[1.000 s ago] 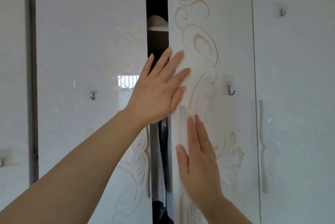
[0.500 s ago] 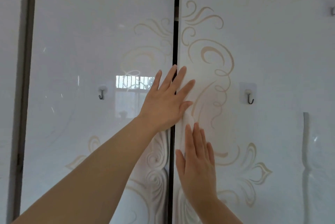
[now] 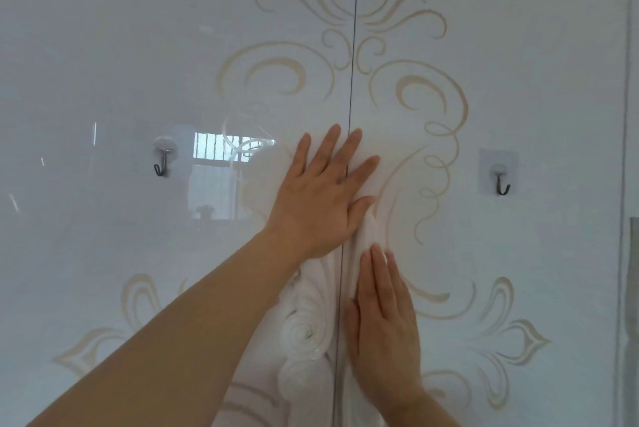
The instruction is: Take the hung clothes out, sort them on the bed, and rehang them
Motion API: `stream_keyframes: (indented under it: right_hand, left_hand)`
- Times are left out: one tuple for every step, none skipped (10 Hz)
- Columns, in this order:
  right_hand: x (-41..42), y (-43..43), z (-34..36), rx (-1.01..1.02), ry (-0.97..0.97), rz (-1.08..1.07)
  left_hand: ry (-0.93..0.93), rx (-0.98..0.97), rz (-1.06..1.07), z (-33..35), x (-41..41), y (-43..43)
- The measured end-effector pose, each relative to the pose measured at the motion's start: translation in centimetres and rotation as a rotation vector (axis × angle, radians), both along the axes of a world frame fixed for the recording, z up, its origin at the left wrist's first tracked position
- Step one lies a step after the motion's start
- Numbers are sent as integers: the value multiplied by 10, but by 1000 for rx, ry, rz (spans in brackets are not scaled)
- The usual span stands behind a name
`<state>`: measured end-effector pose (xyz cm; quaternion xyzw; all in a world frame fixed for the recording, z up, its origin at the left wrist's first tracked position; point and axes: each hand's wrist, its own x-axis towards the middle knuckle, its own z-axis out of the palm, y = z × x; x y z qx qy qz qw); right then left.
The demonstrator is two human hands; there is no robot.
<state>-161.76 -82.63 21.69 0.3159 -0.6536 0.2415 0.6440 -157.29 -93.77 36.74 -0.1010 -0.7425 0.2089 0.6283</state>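
Two glossy white wardrobe doors with beige scrollwork fill the view and meet at a thin dark seam. My left hand (image 3: 320, 195) lies flat with straight fingers across that seam, palm on the left door (image 3: 138, 63) and fingertips on the right door (image 3: 518, 63). My right hand (image 3: 383, 323) presses flat, fingers straight up, on the right door's carved white handle (image 3: 366, 229) just beside the seam. The left door's carved handle (image 3: 307, 333) is next to my left forearm. No clothes are visible; the wardrobe's inside is hidden behind the doors.
A small metal stick-on hook (image 3: 162, 158) hangs on the left door and another hook (image 3: 501, 181) on the right door. A further door's edge with a white handle (image 3: 632, 271) shows at the far right. A window reflects in the left door.
The gap between the doors, wide a second ago with dark clothes showing inside, has narrowed to a thin seam. Both hands stayed flat on the doors and the doors now look nearer.
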Motion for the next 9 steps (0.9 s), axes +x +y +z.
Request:
stream_keyframes:
  right_hand:
    - [-3,-3,-2,-32,0,-15]
    - [-3,-5,-3,-44,0,-17]
    - [0,-4,-2,-30,-18,-31]
    - [6,-2,-2,-14,-64,-44]
    - [14,1,0,28,-138,-79]
    - [29,10,5,145,-288,-108]
    - [46,27,9,286,-498,-130]
    - [77,48,1,488,-638,-152]
    - [118,82,-7,636,-762,-159]
  left_hand:
    - [23,4,-33,-2,-4,-2]
    - [31,13,-59,-5,-5,-3]
    - [49,52,-66,-9,-7,-1]
    - [71,93,-64,-17,-5,3]
    - [33,140,-39,-31,0,8]
    - [-77,214,38,-57,11,12]
    - [-281,328,125,-81,37,22]
    - [-588,496,180,-99,82,42]
    - [-723,518,300,-121,120,70]
